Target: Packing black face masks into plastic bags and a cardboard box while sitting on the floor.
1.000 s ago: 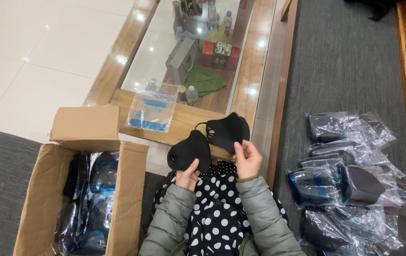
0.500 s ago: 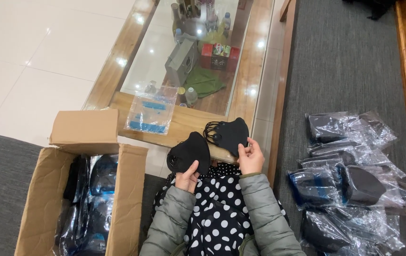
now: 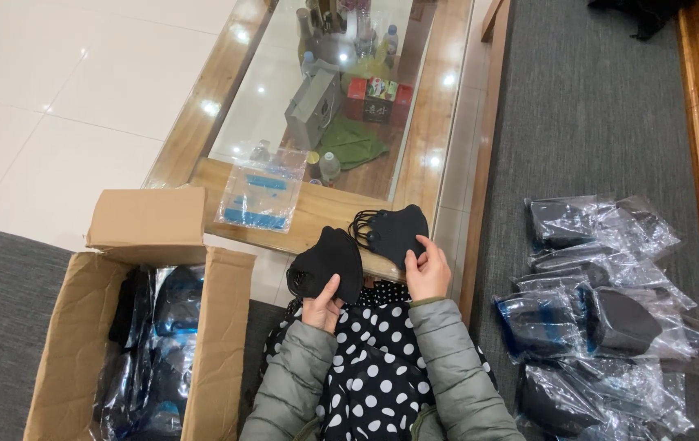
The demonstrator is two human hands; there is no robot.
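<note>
— What has changed since a second ago?

— Little. Both hands have sunk a bit toward the lap, and the two masks, which overlapped before, now sit side by side with only their edges close.

— Who holds what?

— The left hand [image 3: 322, 304] is closed on one black mask [image 3: 326, 263], thumb on the front near its lower edge. The right hand [image 3: 427, 269] pinches a second black mask [image 3: 392, 233] by its lower corner, fingers together on the fabric. That second one sits slightly higher, its ear loops bunched at its left side.

— So two masks in the hands. Where are they?

— Held up in front of the person, above a polka-dot cloth [image 3: 370, 376] on the lap and just before the edge of the glass-topped table [image 3: 439, 122].

— And around them?

— One open cardboard box [image 3: 80, 327] to the left, filled with masks in clear bags; I cannot count those. One flat plastic bag [image 3: 261, 194] with blue print lies on the table edge. To the right, on the grey carpet [image 3: 594, 106], is a heap of bagged masks [image 3: 602, 318], roughly seven or eight, overlapping too much for a sure count.
</note>
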